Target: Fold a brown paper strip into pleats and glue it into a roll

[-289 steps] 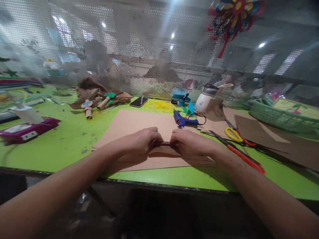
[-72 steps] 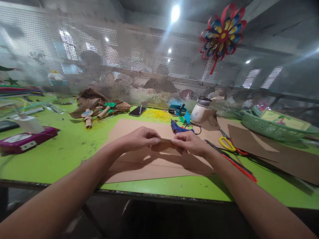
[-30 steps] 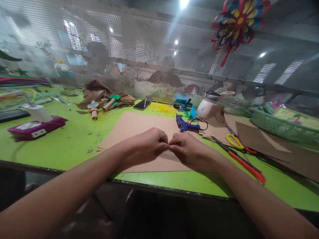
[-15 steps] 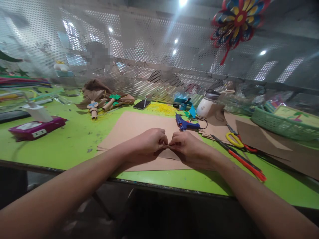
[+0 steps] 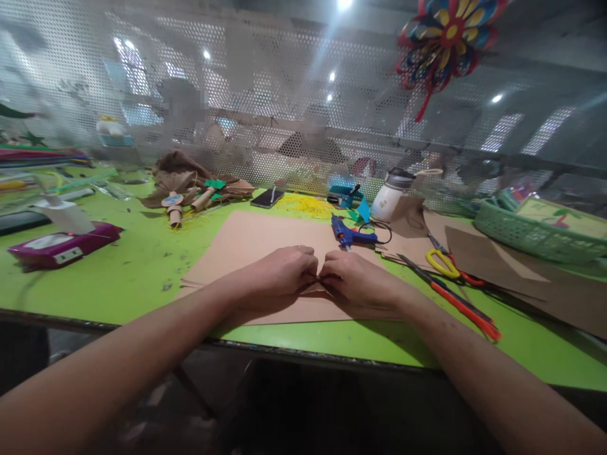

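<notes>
My left hand [image 5: 291, 270] and my right hand [image 5: 351, 276] meet over a stack of brown kraft paper sheets [image 5: 251, 234]. Both are closed, thumbs and fingertips pinching the edge of a piece of brown paper [image 5: 318, 289]. Most of that piece is hidden behind the fingers. Just beyond my right hand a blue glue gun [image 5: 351, 235] lies on the sheets, its black cord looped beside it.
To the right lie a craft knife with red handle [image 5: 459, 303], yellow-handled scissors [image 5: 443, 262], more brown paper [image 5: 493, 253] and a green basket [image 5: 526, 230]. A white bottle [image 5: 387, 199], phone [image 5: 267, 198] and paper figures [image 5: 175, 205] stand behind. A purple power strip [image 5: 66, 245] is left.
My hands have drawn slightly closer together and rolled the fingertips inward, so less of the brown paper shows between them. The view has shifted slightly.
</notes>
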{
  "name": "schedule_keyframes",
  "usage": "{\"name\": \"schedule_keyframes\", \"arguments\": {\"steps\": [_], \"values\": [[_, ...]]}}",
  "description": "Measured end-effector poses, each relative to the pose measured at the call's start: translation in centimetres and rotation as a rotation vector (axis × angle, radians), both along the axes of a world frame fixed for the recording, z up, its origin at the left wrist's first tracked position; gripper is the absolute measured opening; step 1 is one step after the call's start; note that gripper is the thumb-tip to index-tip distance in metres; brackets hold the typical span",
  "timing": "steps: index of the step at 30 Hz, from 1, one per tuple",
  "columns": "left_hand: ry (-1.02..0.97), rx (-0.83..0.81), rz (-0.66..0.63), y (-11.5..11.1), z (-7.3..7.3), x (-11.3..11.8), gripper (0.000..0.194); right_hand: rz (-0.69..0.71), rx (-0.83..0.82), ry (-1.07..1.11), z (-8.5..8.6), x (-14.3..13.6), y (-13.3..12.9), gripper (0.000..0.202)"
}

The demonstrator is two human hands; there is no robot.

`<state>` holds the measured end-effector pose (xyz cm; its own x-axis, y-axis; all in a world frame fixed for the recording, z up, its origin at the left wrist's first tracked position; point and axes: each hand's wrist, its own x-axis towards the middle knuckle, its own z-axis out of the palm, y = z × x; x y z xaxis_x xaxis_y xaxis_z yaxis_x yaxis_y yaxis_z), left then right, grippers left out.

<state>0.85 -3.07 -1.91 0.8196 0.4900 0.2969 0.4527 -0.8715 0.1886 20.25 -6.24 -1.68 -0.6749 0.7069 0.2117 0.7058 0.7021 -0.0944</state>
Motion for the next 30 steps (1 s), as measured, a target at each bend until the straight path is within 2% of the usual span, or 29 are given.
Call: {"name": "schedule_keyframes", "arguments": {"steps": [10,19,24,30], "values": [[-0.002,-0.013,0.029,-0.7,0.1,-0.4,0.019,-0.010,-0.127,0.008,0.0,0.9,0.2,0.010],[0.027,-0.072,-0.011,-0.1,-0.1,-1.1,0.019,0.017,-0.135,0.012,0.5,1.5,-0.5,0.010],[0.015,-0.118,-0.020,0.3,-0.1,-1.3,0.018,0.031,-0.111,0.023,0.2,1.8,-0.8,0.013],[0.051,-0.079,-0.041,0.1,0.4,-1.2,0.017,0.033,-0.060,-0.004,0.0,1.7,-1.1,0.009]]}}
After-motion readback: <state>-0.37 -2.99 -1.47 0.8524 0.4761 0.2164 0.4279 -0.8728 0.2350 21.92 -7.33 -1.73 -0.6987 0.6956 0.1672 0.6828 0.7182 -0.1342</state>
